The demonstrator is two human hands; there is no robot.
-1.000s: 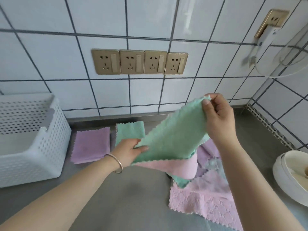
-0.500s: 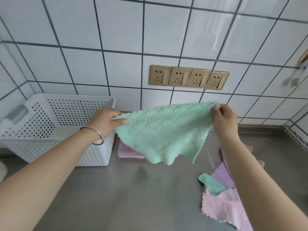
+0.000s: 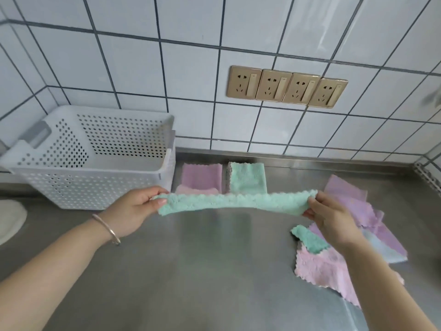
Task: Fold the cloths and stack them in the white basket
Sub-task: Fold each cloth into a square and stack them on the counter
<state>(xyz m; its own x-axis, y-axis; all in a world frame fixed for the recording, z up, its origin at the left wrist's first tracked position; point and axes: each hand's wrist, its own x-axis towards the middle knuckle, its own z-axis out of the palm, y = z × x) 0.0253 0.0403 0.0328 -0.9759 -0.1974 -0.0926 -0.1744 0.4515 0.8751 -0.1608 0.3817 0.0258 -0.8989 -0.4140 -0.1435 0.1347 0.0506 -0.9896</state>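
Note:
A green cloth (image 3: 235, 202) is stretched flat and nearly edge-on between my hands, just above the steel counter (image 3: 202, 271). My left hand (image 3: 136, 211) pinches its left end and my right hand (image 3: 331, 216) pinches its right end. Behind it, against the wall, lie a folded purple cloth (image 3: 200, 179) and a folded green cloth (image 3: 247, 179) side by side. The white perforated basket (image 3: 100, 185) stands at the back left and looks empty. A loose pile of pink, purple and green cloths (image 3: 317, 261) lies to the right, partly hidden by my right forearm.
A tiled wall with a row of gold sockets (image 3: 286, 87) backs the counter. A white round object (image 3: 10, 218) sits at the left edge. The right wall's corner strip (image 3: 427, 175) bounds the counter there.
The green cloth was lifted from the pile, spread open in the air, then lowered and turned flat toward the counter. The view swung left, bringing the basket in.

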